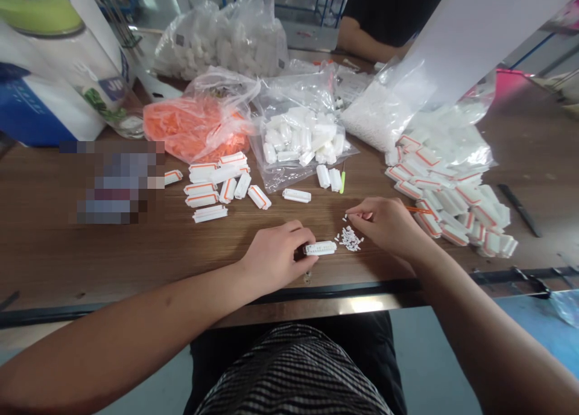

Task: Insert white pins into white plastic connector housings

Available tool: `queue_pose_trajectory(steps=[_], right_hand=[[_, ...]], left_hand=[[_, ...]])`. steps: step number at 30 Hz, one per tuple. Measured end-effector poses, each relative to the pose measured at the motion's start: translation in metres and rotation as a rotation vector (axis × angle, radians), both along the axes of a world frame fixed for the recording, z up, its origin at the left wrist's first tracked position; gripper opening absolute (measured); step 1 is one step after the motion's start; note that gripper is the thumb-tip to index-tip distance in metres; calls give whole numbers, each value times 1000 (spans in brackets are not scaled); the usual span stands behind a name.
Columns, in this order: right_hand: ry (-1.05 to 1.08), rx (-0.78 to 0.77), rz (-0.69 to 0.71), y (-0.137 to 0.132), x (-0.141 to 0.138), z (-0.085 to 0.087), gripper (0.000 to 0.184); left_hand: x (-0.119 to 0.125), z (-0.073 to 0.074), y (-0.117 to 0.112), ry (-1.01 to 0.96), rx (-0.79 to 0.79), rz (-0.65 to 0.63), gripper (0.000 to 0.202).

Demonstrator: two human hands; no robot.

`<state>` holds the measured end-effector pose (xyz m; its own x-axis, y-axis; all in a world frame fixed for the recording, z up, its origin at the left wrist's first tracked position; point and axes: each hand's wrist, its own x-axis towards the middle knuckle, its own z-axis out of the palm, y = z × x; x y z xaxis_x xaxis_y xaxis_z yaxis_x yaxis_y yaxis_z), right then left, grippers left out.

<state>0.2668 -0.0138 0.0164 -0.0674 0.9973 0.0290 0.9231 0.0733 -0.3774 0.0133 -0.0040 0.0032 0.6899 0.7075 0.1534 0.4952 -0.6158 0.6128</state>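
L hand (274, 258) pinching white rectangular plastic bar (320, 248) btwn thumb and fingers, bar on brown wood-grain table (67, 270), just left of small heap of tiny white plastic bits (350, 239). R hand (386, 225) just right of heap, thumb + index pressed together at tips, prob on one tiny bit, too small to be sure. Thin orange stick (418, 210) pokes out of R hand.

Rel. to heap: left, loose white bars w/ orange edging (212, 186); right, bigger pile of same bars (452, 222); behind, clear plastic bag of white blocks (289, 177) and thin green pick (342, 180). Far beyond heap, across table, person in black shirt (389, 11).
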Motion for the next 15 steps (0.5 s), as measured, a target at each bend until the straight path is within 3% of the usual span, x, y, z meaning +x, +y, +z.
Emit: queue_pose_trajectory(steps=[12, 15], right_hand=[[222, -70, -170, -1, -9, -1, 13], [366, -10, -111, -13, -20, 5, 14]], left_hand=[[-1, 0, 0, -6, -6, -8, 12], [0, 0, 0, -2, -10, -10, 12]])
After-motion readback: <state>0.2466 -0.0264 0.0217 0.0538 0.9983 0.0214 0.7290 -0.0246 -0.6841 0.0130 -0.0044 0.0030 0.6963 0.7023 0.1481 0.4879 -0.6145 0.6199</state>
